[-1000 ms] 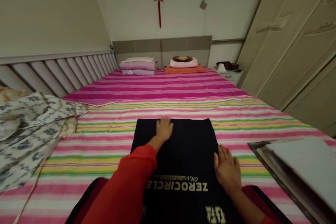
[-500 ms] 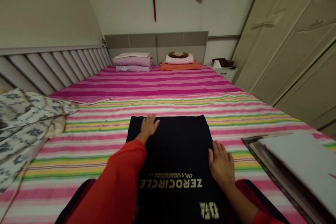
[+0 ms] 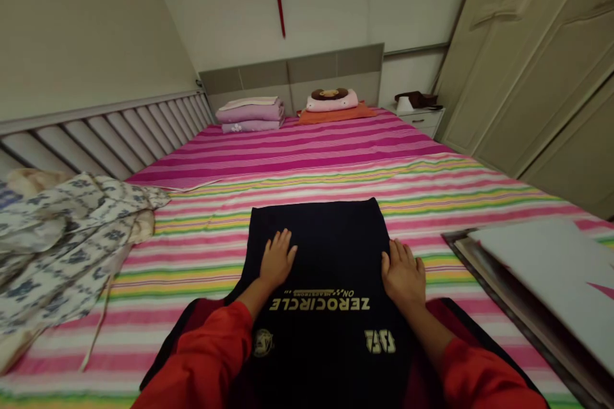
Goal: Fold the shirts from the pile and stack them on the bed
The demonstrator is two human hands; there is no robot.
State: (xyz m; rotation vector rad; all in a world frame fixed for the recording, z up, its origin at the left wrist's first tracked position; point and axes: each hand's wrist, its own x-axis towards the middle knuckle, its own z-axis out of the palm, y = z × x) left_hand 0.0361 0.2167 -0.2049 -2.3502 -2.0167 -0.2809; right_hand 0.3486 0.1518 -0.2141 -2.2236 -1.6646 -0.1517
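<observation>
A black T-shirt (image 3: 326, 243) lies spread on the striped bed sheet, its hem pointing away from me and its gold print upside down. Dark red sleeves with black edges stick out on both sides near me. My left hand (image 3: 278, 260) rests flat on the shirt's left part, fingers stretched out. My right hand (image 3: 405, 273) lies along the shirt's right edge, fingers extended and partly on the cloth. Neither hand holds anything. The collar end is cut off by the bottom of the view.
Crumpled floral cloth (image 3: 71, 236) lies on the left of the bed. Flat boards or folders (image 3: 542, 268) lie at the right. Folded purple bedding (image 3: 252, 114) and a pink pillow (image 3: 330, 101) sit by the headboard (image 3: 311, 70). A wardrobe (image 3: 542, 77) stands at the right.
My left hand has slid back toward me from near the hem. My right hand stays at the right edge. The view has tilted a little.
</observation>
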